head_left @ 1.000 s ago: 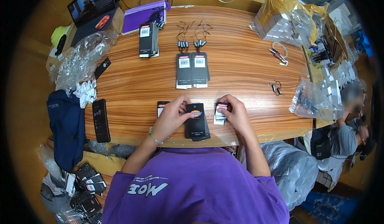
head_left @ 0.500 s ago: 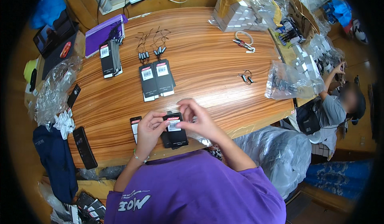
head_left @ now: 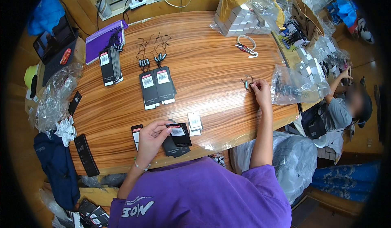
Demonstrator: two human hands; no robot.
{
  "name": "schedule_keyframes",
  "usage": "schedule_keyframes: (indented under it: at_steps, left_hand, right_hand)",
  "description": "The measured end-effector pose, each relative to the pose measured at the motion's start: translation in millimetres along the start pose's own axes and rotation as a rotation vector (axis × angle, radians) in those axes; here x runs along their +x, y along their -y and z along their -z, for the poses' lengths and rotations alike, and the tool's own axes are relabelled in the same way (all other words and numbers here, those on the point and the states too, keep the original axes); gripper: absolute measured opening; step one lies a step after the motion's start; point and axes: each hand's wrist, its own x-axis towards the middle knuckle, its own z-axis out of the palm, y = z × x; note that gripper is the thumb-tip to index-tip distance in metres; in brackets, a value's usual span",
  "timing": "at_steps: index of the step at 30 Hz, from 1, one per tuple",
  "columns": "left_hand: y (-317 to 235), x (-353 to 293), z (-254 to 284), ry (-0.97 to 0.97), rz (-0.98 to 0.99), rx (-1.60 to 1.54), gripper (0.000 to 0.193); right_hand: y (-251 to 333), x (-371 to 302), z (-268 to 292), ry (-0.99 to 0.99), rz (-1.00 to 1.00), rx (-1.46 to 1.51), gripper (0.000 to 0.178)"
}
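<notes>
On table (head_left: 220, 65): tags (head_left: 177, 133) (left-held), cords (head_left: 247, 82).

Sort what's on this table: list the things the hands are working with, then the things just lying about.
In hand:
- black tag, held by left hand
- string loop, at right hand
- small labels
- tag pile
- strings

Lying about:
- scissors
- purple folder
- white boxes
- remote

left hand (head_left: 151, 138): close to body, wrist bent, fingers curled, thumb and fingertips pinched shut, bracelet on wrist | right hand (head_left: 260, 91): arm stretched far forward-right, elbow nearly straight, palm down, fingertips pinched together | hands well apart | forearms bare, purple short sleeves
</notes>
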Motion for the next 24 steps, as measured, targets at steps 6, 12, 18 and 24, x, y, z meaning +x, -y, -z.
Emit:
schedule_keyframes:
  at_steps: [6, 12, 18, 24]
  left_hand:
    - [-2, -1, 8, -0.017, -0.024, 0.001, 0.018]
    - [-10, -6, 9, 0.041, -0.016, -0.069, 0.018]
    - [-23, -2, 9, 0.125, 0.012, -0.07, 0.016]
    - [-28, 10, -6, 0.232, -0.149, -0.064, 0.013]
  right_hand:
    - [62, -12, 35, 0.134, -0.059, 0.125, 0.014]
    - [115, -22, 48, 0.276, -0.12, 0.919, 0.018]
    - [169, -50, 16, 0.442, -0.06, 1.265, 0.018]
    - [226, -77, -14, 0.696, -0.09, 1.309, 0.008]
